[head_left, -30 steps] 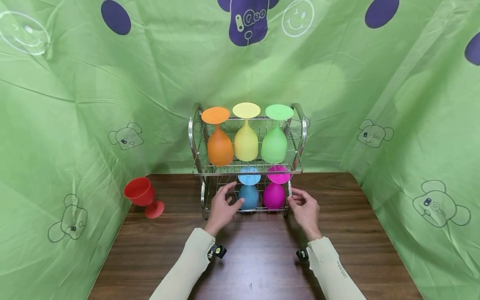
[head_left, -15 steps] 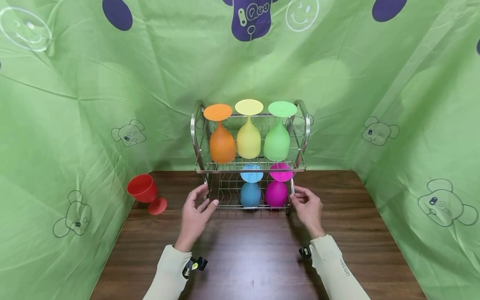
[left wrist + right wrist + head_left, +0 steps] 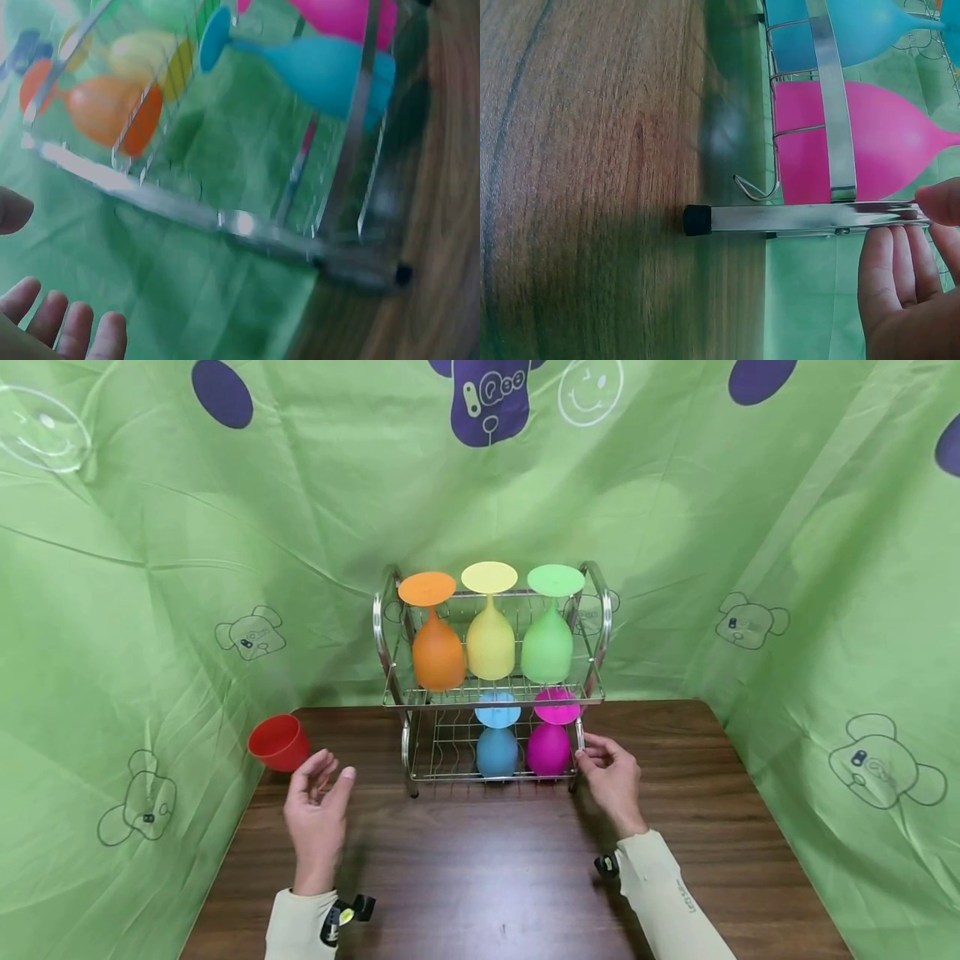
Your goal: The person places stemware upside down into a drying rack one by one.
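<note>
My left hand is beside the red goblet on the left of the table, thumb and fingers apart. It covers the goblet's stem and foot in the head view; the left wrist view shows nothing between its fingers. At the two-tier metal dish rack, my right hand pinches the right side frame between thumb and fingers. Upside down on the upper tier stand an orange goblet, a yellow one and a green one. Below them, a blue goblet and a magenta goblet are also upside down.
The rack stands near the back of the brown wooden table. Green printed cloth hangs behind and on both sides. The lower tier's left part shows bare wires, left of the blue goblet.
My left hand has left the blue goblet and moved left, past the rack's left side, to the red goblet. My right hand stays at the rack's right side.
</note>
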Tool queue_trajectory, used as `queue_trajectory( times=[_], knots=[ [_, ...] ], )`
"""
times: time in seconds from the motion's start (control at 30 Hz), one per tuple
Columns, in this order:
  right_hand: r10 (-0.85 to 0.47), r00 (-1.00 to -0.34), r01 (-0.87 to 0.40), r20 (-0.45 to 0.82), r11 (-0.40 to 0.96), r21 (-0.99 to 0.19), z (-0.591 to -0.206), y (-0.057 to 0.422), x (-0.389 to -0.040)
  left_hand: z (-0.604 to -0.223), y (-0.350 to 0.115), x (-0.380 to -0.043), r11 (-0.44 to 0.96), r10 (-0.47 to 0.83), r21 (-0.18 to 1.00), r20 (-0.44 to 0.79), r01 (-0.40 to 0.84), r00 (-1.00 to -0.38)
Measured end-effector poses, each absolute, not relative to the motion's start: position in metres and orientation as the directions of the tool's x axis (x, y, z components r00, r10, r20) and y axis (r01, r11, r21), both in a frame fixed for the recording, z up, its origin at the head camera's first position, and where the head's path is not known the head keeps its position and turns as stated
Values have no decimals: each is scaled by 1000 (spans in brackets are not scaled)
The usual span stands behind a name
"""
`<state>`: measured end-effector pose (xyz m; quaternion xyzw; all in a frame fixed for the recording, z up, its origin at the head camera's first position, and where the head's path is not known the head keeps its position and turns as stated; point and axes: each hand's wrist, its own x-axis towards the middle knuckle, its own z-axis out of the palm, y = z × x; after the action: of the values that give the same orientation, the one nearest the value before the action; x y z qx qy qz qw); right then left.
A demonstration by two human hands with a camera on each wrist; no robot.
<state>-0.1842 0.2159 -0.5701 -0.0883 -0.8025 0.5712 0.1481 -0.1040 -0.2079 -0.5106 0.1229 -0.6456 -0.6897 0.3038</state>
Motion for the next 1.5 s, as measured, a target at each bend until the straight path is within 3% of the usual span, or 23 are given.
queue_trajectory(
  times=[0.37, 0.5, 0.77, 1.07, 1.5],
  knots=[
    [302, -944, -27, 132, 329, -944, -568, 216, -182, -536, -259, -107, 31, -801, 964, 182, 265, -570],
    [301, -945, -23, 129, 332, -943, -568, 216, -180, -543, -271, -114, 46, -840, 975, 157, 220, -520],
    [311, -941, -31, 136, 321, -947, -570, 215, -180, -553, -290, -125, 8, -849, 996, 55, 92, -526],
    [317, -942, 0, 107, 319, -948, -568, 214, -181, -566, -302, -148, 59, -836, 998, 66, 30, -545],
    [317, -942, 10, 106, 345, -939, -567, 215, -179, -578, -305, -167, 63, -818, 996, 90, 68, -569]
  ],
)
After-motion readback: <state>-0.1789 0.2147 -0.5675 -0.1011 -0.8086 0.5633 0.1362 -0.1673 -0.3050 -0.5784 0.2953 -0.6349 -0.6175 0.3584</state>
